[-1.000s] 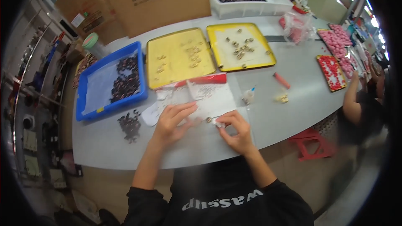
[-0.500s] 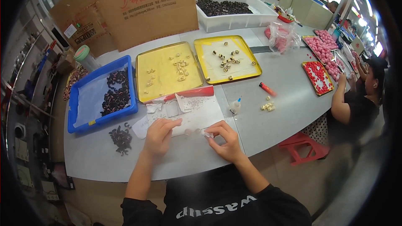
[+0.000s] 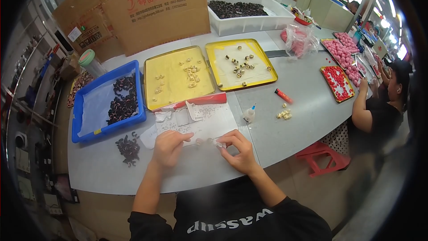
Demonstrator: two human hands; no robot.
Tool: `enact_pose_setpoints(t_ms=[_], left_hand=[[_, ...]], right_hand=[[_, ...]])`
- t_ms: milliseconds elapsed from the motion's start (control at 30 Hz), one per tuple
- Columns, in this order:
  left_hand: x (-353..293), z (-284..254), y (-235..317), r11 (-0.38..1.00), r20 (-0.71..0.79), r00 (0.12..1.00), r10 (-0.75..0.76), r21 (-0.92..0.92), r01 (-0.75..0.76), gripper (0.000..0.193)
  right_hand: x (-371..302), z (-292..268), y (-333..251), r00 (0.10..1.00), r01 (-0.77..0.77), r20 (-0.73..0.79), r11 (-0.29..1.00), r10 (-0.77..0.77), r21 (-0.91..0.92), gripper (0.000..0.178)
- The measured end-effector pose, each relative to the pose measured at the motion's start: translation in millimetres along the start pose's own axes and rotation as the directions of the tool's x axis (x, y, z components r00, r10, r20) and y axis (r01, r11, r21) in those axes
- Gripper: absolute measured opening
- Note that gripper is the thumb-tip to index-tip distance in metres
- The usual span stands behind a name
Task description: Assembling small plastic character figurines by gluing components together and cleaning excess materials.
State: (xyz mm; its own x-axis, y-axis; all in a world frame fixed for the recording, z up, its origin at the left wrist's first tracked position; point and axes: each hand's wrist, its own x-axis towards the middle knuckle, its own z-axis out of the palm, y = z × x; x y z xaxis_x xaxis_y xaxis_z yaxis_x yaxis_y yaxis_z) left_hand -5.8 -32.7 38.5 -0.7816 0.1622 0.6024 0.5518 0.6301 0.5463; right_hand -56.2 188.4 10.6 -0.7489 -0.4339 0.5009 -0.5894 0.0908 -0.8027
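Near the front edge of the table, my right hand (image 3: 237, 151) pinches a small scrap of white tissue (image 3: 220, 144). My left hand (image 3: 168, 148) is curled with its fingers together, tips pointing right; whatever lies in them is too small to make out. Between the hands sit a couple of small roundish pieces (image 3: 199, 141), blurred. Just beyond them lies a white sheet (image 3: 207, 125) strewn with tiny dark bits, with a torn red-and-white packet (image 3: 200, 101) at its far side. A small dropper bottle with a blue tip (image 3: 248, 115) stands to its right.
Dark curved pieces fill part of a blue tray (image 3: 141, 117), with a loose pile (image 3: 128, 148) nearby. Two yellow trays (image 3: 151, 102) (image 3: 273, 80) hold small parts. A red tube (image 3: 283, 96) and pale pieces (image 3: 284, 114) lie right. A large cardboard box (image 3: 156, 31) stands behind; a co-worker (image 3: 379, 102) sits right.
Both hands stay almost in place, with only slight finger movement. The right hand keeps the white scrap.
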Motion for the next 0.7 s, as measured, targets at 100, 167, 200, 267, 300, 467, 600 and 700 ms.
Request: enact_pose_setpoints(t_ms=[100, 167, 200, 267, 300, 467, 600, 700], left_hand=[[-0.8, -1.1, 0.7, 1.000, 0.006, 1.000, -0.003, 0.010, 0.003, 0.026], [0.2, -2.0, 0.3, 1.000, 0.013, 1.000, -0.010, 0.010, 0.010, 0.026], [2.2, -3.4, 0.3, 1.000, 0.034, 0.999, 0.018, 0.005, -0.018, 0.025], [3.2, -3.8, 2.1, 0.999, 0.054, 0.998, 0.044, -0.002, -0.044, 0.025], [3.3, -2.4, 4.3, 0.999, 0.019, 1.000, 0.020, 0.038, -0.021, 0.021], [2.2, 10.4, 3.5, 0.989, -0.242, 0.970, 0.000, 0.141, 0.035, 0.018], [-1.3, 5.5, -2.4, 0.994, -0.241, 0.970, 0.018, 0.108, 0.009, 0.022], [-1.0, 5.4, -2.8, 0.994, -0.253, 0.967, 0.021, 0.108, 0.007, 0.019]], right_hand=[[0.0, 0.2, 0.0, 1.000, 0.008, -0.001, 1.000, -0.008, -0.002, 0.021], [0.1, 0.2, 0.2, 1.000, 0.006, -0.002, 1.000, -0.006, -0.004, 0.021], [0.2, 0.4, -0.1, 1.000, 0.010, -0.007, 1.000, -0.010, -0.006, 0.021], [0.4, 0.2, -0.4, 1.000, 0.012, -0.009, 1.000, -0.012, -0.008, 0.020], [0.5, 0.0, -0.6, 1.000, 0.012, -0.006, 1.000, -0.012, -0.013, 0.020], [0.2, 0.7, 0.2, 1.000, 0.025, -0.008, 1.000, -0.025, -0.016, 0.020], [0.8, 0.8, 0.4, 1.000, 0.025, -0.006, 1.000, -0.025, -0.008, 0.019], [0.9, 1.5, 0.0, 1.000, 0.012, -0.001, 1.000, -0.012, -0.012, 0.018]])
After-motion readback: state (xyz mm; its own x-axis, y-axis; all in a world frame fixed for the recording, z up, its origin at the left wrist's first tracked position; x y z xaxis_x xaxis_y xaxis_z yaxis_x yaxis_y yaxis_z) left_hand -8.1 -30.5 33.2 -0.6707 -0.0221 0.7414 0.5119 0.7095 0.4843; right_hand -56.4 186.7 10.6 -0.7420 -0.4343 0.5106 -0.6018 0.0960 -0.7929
